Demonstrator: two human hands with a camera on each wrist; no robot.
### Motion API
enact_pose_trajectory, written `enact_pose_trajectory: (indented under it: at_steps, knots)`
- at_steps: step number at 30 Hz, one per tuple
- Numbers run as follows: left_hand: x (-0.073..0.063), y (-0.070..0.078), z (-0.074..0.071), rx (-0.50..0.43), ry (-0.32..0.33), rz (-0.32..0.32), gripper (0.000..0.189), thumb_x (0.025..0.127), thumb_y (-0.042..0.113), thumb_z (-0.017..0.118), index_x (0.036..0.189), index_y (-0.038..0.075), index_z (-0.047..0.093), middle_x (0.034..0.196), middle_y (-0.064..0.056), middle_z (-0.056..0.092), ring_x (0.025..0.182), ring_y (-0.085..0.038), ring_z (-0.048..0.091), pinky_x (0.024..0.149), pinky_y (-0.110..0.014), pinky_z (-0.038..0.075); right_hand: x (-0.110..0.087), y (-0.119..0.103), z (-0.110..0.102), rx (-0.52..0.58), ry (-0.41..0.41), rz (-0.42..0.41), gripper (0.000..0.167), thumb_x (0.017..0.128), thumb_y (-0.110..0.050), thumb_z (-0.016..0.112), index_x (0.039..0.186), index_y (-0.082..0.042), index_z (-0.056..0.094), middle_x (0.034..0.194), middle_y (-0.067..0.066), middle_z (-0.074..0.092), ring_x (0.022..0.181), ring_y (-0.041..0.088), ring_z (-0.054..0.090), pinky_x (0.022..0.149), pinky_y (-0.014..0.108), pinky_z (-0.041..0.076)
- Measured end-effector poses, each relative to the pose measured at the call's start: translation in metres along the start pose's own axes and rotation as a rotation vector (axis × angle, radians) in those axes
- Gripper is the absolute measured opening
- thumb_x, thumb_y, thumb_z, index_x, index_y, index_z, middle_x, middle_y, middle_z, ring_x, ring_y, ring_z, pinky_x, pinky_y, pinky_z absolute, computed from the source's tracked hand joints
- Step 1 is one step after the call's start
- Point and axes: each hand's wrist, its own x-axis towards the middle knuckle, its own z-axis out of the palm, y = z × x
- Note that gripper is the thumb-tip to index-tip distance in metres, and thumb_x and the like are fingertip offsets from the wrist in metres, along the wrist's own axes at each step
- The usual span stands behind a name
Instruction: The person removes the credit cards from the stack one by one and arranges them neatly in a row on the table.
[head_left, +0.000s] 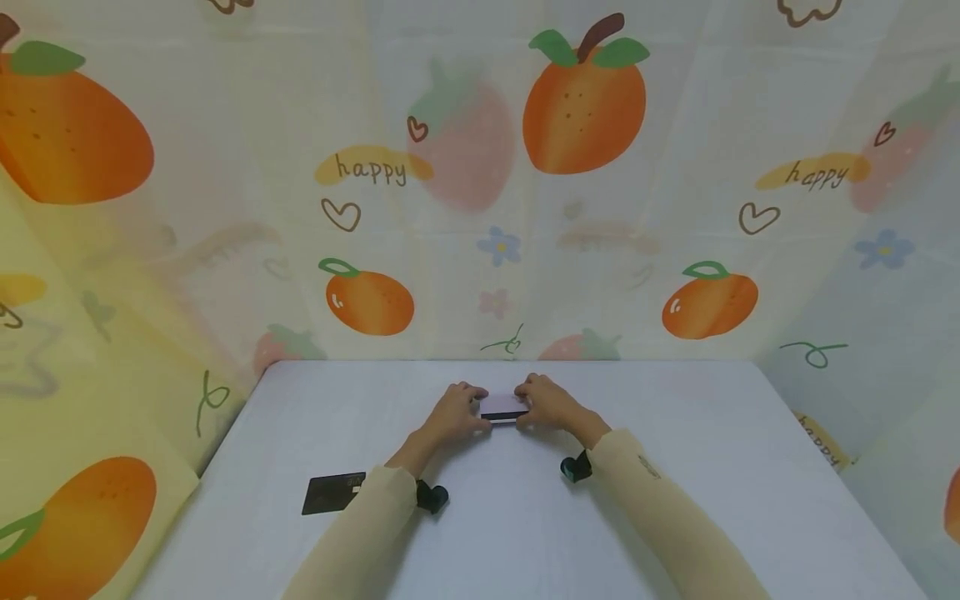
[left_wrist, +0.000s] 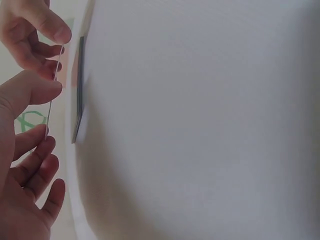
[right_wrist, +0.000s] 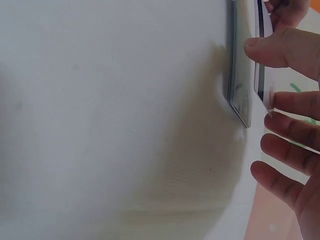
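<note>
My left hand (head_left: pixel 456 410) and right hand (head_left: pixel 553 404) pinch a pale card (head_left: pixel 502 403) with a dark stripe by its two short ends, thumbs on the near edge and fingertips on the far edge. Just below it, a small stack of cards (right_wrist: pixel 240 75) lies on the table; a gap shows between the two in both wrist views. From the left wrist the held card appears as a thin edge (left_wrist: pixel 49 115). The remaining fingers of both hands are spread loosely, holding nothing.
A black card (head_left: pixel 328 493) lies flat on the white table (head_left: pixel 675 500), beside the left forearm. Small dark devices sit at the left wrist (head_left: pixel 432 497) and right wrist (head_left: pixel 576 467). A fruit-patterned curtain (head_left: pixel 465 275) hangs behind the table and along both sides.
</note>
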Motion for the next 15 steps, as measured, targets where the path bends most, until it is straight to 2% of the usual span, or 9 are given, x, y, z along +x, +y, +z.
enact_pose_trajectory:
  at_steps: [8,15]
  knots:
    - [-0.007,0.003,-0.010,0.092,0.047,0.060,0.054,0.074,0.034,0.081,0.120,0.010,0.067,0.117,-0.010,0.063,0.108,-0.026,0.053,0.095,-0.044,0.045,-0.007,-0.002,0.000,0.041,0.079,-0.060,0.050,0.075,-0.027,0.082,0.117,-0.005,0.067,0.107,0.006,0.059,0.099,0.021,0.051,0.091,0.040,0.046]
    - [-0.011,0.001,-0.012,0.030,0.059,0.054,0.053,0.074,0.035,0.081,0.120,0.011,0.067,0.115,-0.008,0.064,0.104,-0.024,0.052,0.093,-0.042,0.046,-0.011,-0.003,0.000,0.068,0.131,-0.087,0.049,0.074,-0.025,0.082,0.117,-0.005,0.067,0.110,0.008,0.059,0.104,0.024,0.053,0.094,0.041,0.046]
